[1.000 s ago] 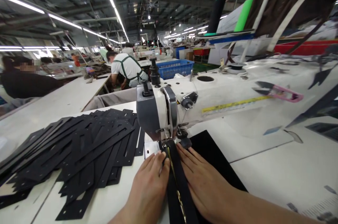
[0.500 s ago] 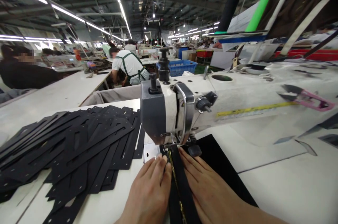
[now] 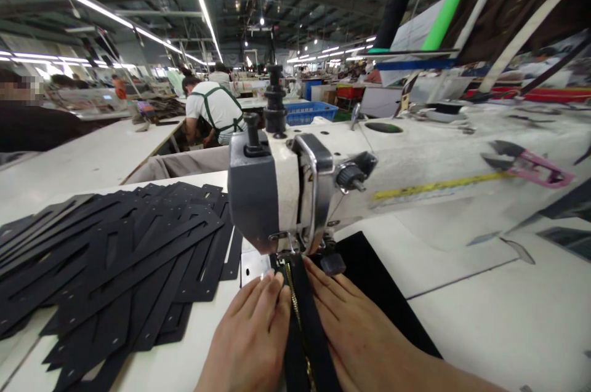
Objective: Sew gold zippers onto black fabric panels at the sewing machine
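Observation:
A black zipper strip with brass teeth (image 3: 295, 309) runs lengthwise under the presser foot of a sewing machine (image 3: 295, 195). My left hand (image 3: 253, 330) lies flat along the strip's left side, fingers stretched toward the foot. On the other side, my right hand (image 3: 355, 324) rests flat with its fingers pointing forward, pressing on the black material. A larger black panel (image 3: 383, 287) spreads out beneath and beyond the right hand. Both sets of fingertips are close to the foot; the needle itself cannot be made out.
Many black cut pieces with slots (image 3: 138, 256) are heaped on the table at the left. Pink-handled snips (image 3: 530, 164) lie on the machine arm, near a yellow measuring tape (image 3: 443, 186). Thread cones (image 3: 397, 10) stand above. A co-worker (image 3: 215, 106) bends over beyond the machine.
The camera view has turned slightly, so the machine, table and heap sit farther left. Both hands keep their places beside the zipper, with no clear movement relative to the machine.

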`<action>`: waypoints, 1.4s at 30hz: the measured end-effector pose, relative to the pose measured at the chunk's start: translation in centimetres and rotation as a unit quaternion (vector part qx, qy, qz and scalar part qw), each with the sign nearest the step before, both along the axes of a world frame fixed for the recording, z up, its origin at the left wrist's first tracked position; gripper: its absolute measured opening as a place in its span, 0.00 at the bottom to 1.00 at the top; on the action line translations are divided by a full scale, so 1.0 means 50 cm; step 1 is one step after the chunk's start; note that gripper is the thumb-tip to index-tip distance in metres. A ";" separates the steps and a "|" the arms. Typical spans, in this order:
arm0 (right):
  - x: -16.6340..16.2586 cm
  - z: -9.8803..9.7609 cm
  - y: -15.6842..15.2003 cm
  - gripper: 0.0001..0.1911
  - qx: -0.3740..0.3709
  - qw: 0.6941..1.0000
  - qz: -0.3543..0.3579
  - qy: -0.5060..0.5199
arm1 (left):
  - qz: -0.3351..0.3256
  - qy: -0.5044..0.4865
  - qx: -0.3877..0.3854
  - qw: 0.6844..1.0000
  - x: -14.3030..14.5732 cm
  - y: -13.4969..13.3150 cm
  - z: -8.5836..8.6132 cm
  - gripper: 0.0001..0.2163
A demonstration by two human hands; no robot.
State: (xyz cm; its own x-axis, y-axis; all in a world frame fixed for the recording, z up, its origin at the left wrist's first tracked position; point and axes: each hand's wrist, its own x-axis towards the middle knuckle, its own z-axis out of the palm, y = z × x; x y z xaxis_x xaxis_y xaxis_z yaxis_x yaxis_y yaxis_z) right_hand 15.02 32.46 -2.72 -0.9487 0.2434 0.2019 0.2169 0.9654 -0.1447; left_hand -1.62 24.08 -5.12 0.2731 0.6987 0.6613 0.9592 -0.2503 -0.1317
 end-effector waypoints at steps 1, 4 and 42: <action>0.000 -0.001 0.001 0.31 0.000 1.000 -0.002 0.005 | 0.001 -0.002 0.010 1.000 -0.001 0.002 -0.005 0.18; 0.000 -0.001 0.003 0.32 -0.008 1.000 -0.006 0.006 | -0.005 0.018 0.007 1.000 -0.006 0.004 0.004 0.18; 0.063 -0.027 -0.113 0.12 0.108 0.960 0.049 0.253 | -0.032 -0.028 -0.141 0.989 -0.010 -0.032 0.069 0.14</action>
